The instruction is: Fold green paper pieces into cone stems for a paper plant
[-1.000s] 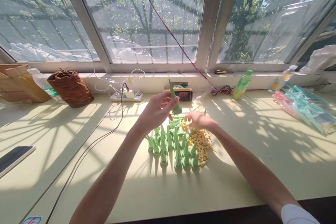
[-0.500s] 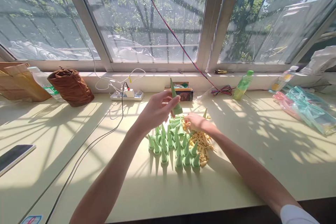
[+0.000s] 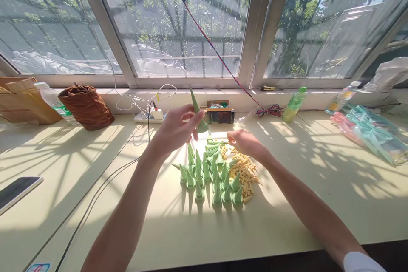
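Note:
My left hand [image 3: 175, 129] pinches a green cone [image 3: 194, 102] between thumb and fingers, its tip pointing up and a little left, above the table. Past the edge of a heap of small orange-yellow pieces [image 3: 245, 172], my right hand [image 3: 247, 143] hovers with its fingertips pressed together; whatever they hold is too small or hidden to name. Several similar green cones [image 3: 206, 173] stand upright in loose rows in front of both hands. Behind them more green cones [image 3: 213, 151] lie on their sides.
Along the window sill sit a brown drawstring bag [image 3: 85, 106], a power strip [image 3: 142, 117], a small box [image 3: 219, 114] and a green bottle [image 3: 294, 104]. Teal and pink plastic bags [image 3: 372, 131] lie at right. A phone [image 3: 19, 191] and a dark cable [image 3: 105, 178] are at left.
My left hand has moved left and slightly up with the green cone. My right hand has shifted slightly right and up from the orange-yellow heap, uncovering more of it.

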`<state>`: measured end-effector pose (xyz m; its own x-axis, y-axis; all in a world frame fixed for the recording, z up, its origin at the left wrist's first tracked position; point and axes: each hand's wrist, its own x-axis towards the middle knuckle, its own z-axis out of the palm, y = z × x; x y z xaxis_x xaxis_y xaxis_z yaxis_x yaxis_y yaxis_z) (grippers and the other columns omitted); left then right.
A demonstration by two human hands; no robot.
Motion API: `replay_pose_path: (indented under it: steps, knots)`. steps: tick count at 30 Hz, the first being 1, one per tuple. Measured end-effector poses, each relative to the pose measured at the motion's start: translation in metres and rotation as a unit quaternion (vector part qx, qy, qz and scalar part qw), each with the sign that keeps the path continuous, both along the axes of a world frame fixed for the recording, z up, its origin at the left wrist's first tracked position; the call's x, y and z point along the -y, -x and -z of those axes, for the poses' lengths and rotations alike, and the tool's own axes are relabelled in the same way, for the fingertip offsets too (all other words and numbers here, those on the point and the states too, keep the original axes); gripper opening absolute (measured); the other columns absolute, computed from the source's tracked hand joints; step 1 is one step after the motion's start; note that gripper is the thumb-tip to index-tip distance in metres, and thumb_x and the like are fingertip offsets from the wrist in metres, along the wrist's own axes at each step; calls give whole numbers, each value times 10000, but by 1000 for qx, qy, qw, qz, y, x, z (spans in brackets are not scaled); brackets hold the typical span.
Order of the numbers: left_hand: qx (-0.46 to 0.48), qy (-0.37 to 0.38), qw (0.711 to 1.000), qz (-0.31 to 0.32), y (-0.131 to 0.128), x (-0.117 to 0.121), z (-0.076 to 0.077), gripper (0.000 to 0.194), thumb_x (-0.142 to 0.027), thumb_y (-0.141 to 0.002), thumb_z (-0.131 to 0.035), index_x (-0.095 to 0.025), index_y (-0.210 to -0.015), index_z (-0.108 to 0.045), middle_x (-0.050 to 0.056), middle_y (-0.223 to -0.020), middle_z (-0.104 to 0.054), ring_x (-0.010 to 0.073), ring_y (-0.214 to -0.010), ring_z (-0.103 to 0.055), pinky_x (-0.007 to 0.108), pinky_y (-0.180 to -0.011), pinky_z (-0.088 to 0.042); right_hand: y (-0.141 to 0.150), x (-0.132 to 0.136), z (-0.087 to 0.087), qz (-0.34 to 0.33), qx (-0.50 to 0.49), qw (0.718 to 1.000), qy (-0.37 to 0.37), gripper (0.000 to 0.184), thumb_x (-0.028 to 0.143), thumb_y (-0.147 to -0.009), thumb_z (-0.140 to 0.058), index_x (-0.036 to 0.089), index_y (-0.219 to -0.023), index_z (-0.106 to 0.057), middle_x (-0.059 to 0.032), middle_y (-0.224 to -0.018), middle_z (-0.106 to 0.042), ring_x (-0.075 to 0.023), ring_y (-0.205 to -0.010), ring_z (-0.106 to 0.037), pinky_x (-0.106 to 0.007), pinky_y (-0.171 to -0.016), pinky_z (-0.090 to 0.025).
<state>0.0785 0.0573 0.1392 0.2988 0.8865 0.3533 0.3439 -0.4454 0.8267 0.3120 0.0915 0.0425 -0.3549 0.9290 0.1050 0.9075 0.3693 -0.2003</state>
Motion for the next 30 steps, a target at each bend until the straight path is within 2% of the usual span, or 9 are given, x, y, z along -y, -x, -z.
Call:
replay_pose_path:
  steps: [3, 4, 7, 10, 15, 30]
  knots:
    - [3, -2, 1000, 1, 1, -1, 0, 351, -515, -866, -638, -164, -862, -618, 36, -741, -630, 129, -491, -631, 195, -342, -418, -3, 18, -29, 3, -40, 997, -61, 77, 191, -925, -552, 189, -941, -628, -46, -871, -678, -156, -756, -584, -246, -625, -355]
    - [6, -1, 1000, 4, 0, -2, 1, 358, -519, -863, -639, -162, -859, -616, 37, -743, -631, 131, -493, -635, 195, -342, -421, -4, 26, -39, -8, -91, 990, -105, 66, 205, -924, -569, 187, -926, -632, -36, -846, -681, -148, -723, -585, -247, -627, -366]
    - [20, 8, 999, 27, -5, -2, 6, 384, -541, -868, -622, -157, -865, -603, 45, -774, -636, 135, -494, -645, 194, -334, -422, -4, 49, -62, -53, -229, 953, -193, 69, 237, -919, -603, 186, -903, -648, -13, -826, -685, -119, -658, -586, -243, -633, -422]
    - [27, 41, 995, 83, -12, 0, 11, 412, -568, -909, -540, -160, -882, -591, 62, -834, -649, 136, -503, -650, 206, -344, -431, -1, 69, -74, -87, -319, 919, -216, 124, 285, -930, -599, 193, -942, -681, -21, -852, -691, -119, -684, -608, -219, -567, -458]
    - [24, 46, 993, 102, -20, 7, 13, 411, -572, -931, -495, -176, -825, -530, 4, -664, -557, 148, -514, -641, 213, -371, -438, 6, 81, -78, -111, -364, 903, -201, 142, 268, -935, -598, 202, -975, -717, -26, -905, -695, -107, -722, -629, -204, -553, -500]
    - [29, 1, 993, 112, -24, 18, 5, 359, -527, -934, -526, -175, -893, -584, -7, -646, -553, 125, -472, -598, 220, -385, -450, 15, 82, -73, -109, -392, 886, -222, 111, 288, -923, -622, 219, -934, -708, -12, -872, -702, -106, -694, -637, -231, -587, -543]
